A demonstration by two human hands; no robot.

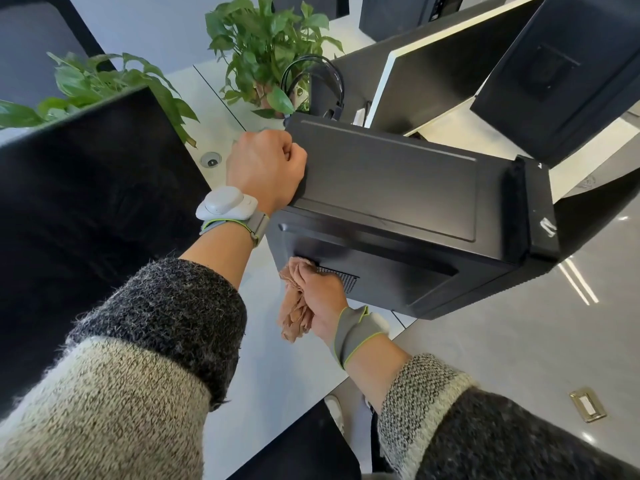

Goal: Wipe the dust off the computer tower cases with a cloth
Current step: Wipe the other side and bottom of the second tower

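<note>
A black computer tower case (pixel 398 188) stands tilted at the desk's right edge. My left hand (pixel 265 169) grips its upper left corner with curled fingers. My right hand (pixel 320 294) holds a crumpled tan cloth (pixel 294 306) and presses it against the case's lower side panel, beside a small vent grille (pixel 346 280). Part of the cloth hangs loose below my fingers.
A dark monitor (pixel 90 209) fills the left. Potted plants (pixel 263 46) and black headphones (pixel 322 77) stand behind the case. Another monitor (pixel 440 81) and a second black tower (pixel 568 71) are at the right. Grey floor (pixel 519 358) with a brass socket plate (pixel 587 404) lies below.
</note>
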